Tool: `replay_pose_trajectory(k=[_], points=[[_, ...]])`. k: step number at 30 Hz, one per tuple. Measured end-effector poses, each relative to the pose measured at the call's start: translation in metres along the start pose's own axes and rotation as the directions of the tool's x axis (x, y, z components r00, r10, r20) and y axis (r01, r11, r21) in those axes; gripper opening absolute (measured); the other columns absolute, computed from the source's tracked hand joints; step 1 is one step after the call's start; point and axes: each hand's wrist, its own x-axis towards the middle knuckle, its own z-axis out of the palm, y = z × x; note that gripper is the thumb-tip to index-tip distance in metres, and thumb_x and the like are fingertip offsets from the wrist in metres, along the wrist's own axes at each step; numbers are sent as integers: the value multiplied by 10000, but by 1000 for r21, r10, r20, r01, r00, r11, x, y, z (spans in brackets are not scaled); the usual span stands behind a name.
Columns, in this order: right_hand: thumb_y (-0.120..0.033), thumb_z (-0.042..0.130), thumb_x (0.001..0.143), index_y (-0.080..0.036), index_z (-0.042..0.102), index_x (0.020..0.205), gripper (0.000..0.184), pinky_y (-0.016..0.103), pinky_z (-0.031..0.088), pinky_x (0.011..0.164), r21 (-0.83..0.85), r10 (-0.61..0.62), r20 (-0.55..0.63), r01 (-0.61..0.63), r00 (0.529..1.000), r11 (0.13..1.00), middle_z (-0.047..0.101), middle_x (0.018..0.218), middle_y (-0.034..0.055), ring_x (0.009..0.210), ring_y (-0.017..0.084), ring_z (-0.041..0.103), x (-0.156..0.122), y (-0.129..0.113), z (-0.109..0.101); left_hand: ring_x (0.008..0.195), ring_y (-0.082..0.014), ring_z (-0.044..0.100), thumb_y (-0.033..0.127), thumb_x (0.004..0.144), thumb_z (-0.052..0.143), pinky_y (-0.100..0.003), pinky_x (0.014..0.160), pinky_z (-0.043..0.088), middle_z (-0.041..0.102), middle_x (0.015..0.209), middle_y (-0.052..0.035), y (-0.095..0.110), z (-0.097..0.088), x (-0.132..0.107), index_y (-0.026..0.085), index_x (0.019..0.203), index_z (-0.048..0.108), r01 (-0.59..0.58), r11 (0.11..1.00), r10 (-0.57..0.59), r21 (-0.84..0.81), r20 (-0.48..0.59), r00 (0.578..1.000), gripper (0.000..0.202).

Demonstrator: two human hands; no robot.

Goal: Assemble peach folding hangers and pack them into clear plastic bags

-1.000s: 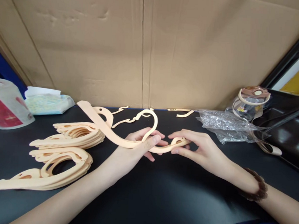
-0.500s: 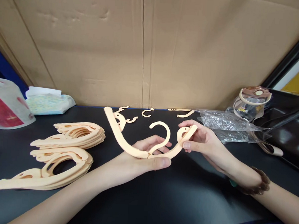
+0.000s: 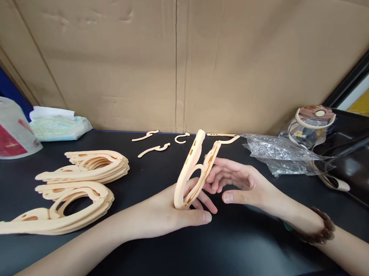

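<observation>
A cream plastic folding hanger (image 3: 185, 173) stands folded in my left hand (image 3: 168, 217), its two arms pointing up and its hook between them. My left fingers and thumb are around its lower bend. My right hand (image 3: 247, 184) is just right of the hanger, with the thumb apart from curved fingers. Those fingertips are close to the hanger's right arm; whether they touch it, I cannot tell. Left of my hands lie two stacks of folded hangers, a nearer stack (image 3: 74, 227) and a farther stack (image 3: 86, 175).
Loose hanger arms (image 3: 153, 149) and a hook (image 3: 180, 139) lie at the back of the black table, with more parts (image 3: 224, 136) to their right. Clear plastic wrap (image 3: 270, 150), a bottle (image 3: 310, 128) and a black bag (image 3: 359, 159) are at right; a tissue pack (image 3: 61, 125) and a roll (image 3: 10, 129) at left.
The hanger's spread arms have folded up together, with the hook now between them. My right hand has let go of the right arm and its fingers have loosened.
</observation>
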Motion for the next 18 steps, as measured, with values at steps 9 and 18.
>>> replay_pose_trajectory(k=[9, 18], points=[[-283, 677, 875, -265, 581, 1275, 412, 272, 500, 823, -11, 14, -20, -15, 1000, 1000, 645, 1041, 26, 889, 119, 592, 0, -2, 0, 758, -135, 540, 581, 848, 583, -231, 565, 423, 558, 1067, -54, 3, -5, -1, 221, 1173, 499, -104, 995, 103, 1, -144, 984, 492], [-262, 660, 891, -288, 481, 1340, 484, 253, 480, 831, -36, 49, -6, -49, 999, 998, 588, 1094, 12, 881, 95, 573, -1, 3, 0, 447, -42, 326, 903, 706, 312, -161, 347, 216, 468, 804, 2, 3, -6, 5, 181, 1107, 481, -123, 984, 91, -126, -231, 969, 843]])
